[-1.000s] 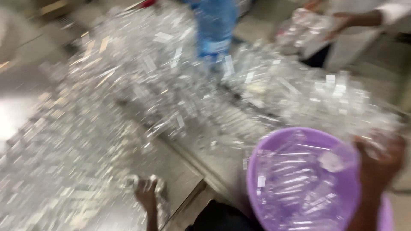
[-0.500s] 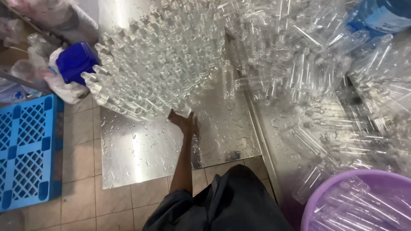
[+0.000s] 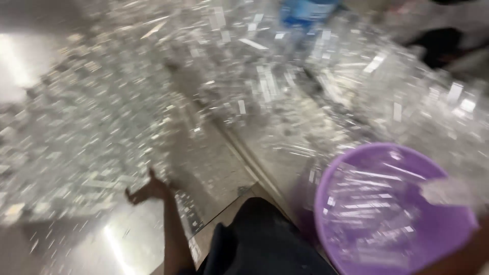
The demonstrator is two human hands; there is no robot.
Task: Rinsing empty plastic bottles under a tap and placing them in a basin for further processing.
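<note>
The whole view is motion-blurred. My left hand (image 3: pixel 146 191) lies on the wet steel table (image 3: pixel 127 239) with fingers spread and nothing in it, just in front of a mass of small clear plastic bottles (image 3: pixel 86 137). A purple basin (image 3: pixel 331 203) holding several clear bottles sits at the lower right. Only a sliver of my right hand (image 3: pixel 471 239) shows at the basin's right rim. It seems to hold one clear bottle (image 3: pixel 448 191) over the basin.
More clear bottles (image 3: pixel 356 86) are heaped across a second steel table on the right. A large blue water jug (image 3: pixel 305 12) stands at the back. Another person's dark sleeve (image 3: pixel 440 43) shows at the top right. My dark clothing (image 3: pixel 260 244) fills the bottom middle.
The camera has swung right and up, from the standing bottles and blue crate back to the heap and basin. My left hand stays at the bottles' edge. My right hand is back at the basin.
</note>
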